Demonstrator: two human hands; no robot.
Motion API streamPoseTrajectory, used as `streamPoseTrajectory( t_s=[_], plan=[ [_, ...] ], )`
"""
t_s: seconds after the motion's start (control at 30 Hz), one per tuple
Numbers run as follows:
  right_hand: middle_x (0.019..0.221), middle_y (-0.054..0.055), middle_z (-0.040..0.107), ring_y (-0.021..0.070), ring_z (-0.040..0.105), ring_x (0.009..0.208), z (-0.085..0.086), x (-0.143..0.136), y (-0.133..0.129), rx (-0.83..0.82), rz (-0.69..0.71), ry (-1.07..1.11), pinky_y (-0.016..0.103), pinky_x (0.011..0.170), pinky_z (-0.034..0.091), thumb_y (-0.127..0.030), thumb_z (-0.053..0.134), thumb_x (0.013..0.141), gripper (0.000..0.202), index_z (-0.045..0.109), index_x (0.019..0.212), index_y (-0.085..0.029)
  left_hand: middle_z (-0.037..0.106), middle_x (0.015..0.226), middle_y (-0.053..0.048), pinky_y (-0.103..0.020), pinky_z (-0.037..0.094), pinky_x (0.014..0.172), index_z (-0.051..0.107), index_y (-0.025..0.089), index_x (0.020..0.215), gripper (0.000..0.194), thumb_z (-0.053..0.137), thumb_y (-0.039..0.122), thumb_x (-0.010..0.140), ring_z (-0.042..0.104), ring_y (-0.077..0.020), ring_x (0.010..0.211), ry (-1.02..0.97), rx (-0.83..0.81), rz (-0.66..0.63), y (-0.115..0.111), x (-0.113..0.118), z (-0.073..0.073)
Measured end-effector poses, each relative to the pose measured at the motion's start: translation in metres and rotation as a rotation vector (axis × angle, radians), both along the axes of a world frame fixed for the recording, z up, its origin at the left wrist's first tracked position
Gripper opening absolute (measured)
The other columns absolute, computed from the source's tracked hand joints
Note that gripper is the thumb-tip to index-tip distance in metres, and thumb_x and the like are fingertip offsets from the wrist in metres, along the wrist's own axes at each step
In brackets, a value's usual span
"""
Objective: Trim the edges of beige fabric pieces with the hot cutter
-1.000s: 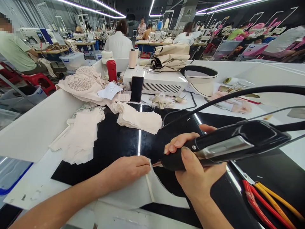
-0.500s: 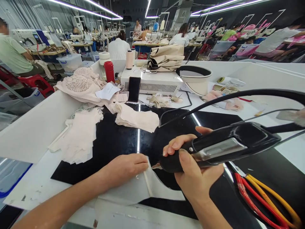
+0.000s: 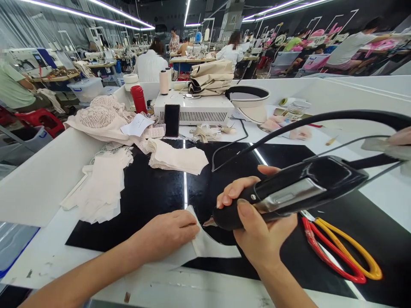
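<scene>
My right hand is wrapped around a black corded hand tool with a silver metal strip along its side. A small pointed tip shows at the tool's front end, close to a white fabric piece. That fabric lies near the front edge of a black mat. On the left, my left hand has its fingers pressed together on the fabric, whose corner stands up beside the fingertips. Its thumb is hidden. Scissors with red and yellow handles lie to the right of my right hand.
Stacks of pale fabric pieces lie on and beside the mat, with lace bra cups behind. A phone leans against a white machine. The tool's thick cord arcs rightward. A white visor stands behind.
The view has shifted, moving the surroundings left. The fabric's corner now rises higher beside my left fingers, and the pale strip along its edge no longer shows clearly. Both hands keep their grip.
</scene>
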State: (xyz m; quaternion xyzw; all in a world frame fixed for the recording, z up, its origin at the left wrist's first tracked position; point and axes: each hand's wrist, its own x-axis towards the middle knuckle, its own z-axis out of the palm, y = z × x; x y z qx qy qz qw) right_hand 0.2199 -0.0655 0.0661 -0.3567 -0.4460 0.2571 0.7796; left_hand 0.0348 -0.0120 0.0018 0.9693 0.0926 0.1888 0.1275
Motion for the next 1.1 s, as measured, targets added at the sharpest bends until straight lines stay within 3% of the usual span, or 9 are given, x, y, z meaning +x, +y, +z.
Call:
streamPoseTrajectory(
  t_s=[0.4, 0.63, 0.97, 1.1],
  plan=[
    [0.083, -0.005, 0.069, 0.0141, 0.065, 0.06, -0.004, -0.008, 0.002, 0.02, 0.051, 0.037, 0.029, 0.055, 0.057, -0.025, 0.081, 0.088, 0.044, 0.059, 0.126, -0.032, 0.068, 0.116, -0.01, -0.028, 0.063, 0.089, 0.063, 0.015, 0.12, 0.02, 0.046, 0.012, 0.11, 0.068, -0.0199, 0.107, -0.053, 0.125, 0.034, -0.008, -0.006, 0.0],
    [0.082, -0.005, 0.069, 0.0144, 0.066, 0.06, -0.002, -0.006, -0.001, 0.004, 0.003, 0.033, 0.029, 0.055, 0.057, -0.021, 0.079, 0.088, 0.043, 0.06, 0.125, -0.032, 0.065, 0.124, -0.015, -0.032, 0.064, 0.09, 0.061, 0.015, 0.128, 0.024, 0.05, 0.011, 0.107, 0.066, -0.0235, 0.113, -0.011, 0.221, 0.026, -0.011, -0.01, -0.002],
    [0.083, -0.006, 0.07, 0.0124, 0.067, 0.061, -0.005, -0.007, -0.009, 0.016, 0.008, 0.046, 0.026, 0.055, 0.058, -0.007, 0.074, 0.086, 0.049, 0.062, 0.125, -0.033, 0.065, 0.125, -0.017, -0.038, 0.065, 0.092, 0.06, 0.015, 0.13, 0.029, 0.05, 0.008, 0.104, 0.068, -0.0279, 0.115, -0.013, 0.227, 0.019, -0.012, -0.012, -0.002],
    [0.084, -0.005, 0.07, 0.0132, 0.067, 0.062, 0.0, -0.002, -0.013, 0.009, 0.013, 0.052, 0.027, 0.056, 0.058, -0.013, 0.077, 0.088, 0.045, 0.063, 0.126, -0.033, 0.067, 0.127, -0.017, -0.04, 0.063, 0.099, 0.061, 0.014, 0.128, 0.028, 0.046, 0.007, 0.105, 0.067, -0.0286, 0.121, -0.003, 0.249, 0.009, -0.011, -0.013, 0.0]
  ],
)
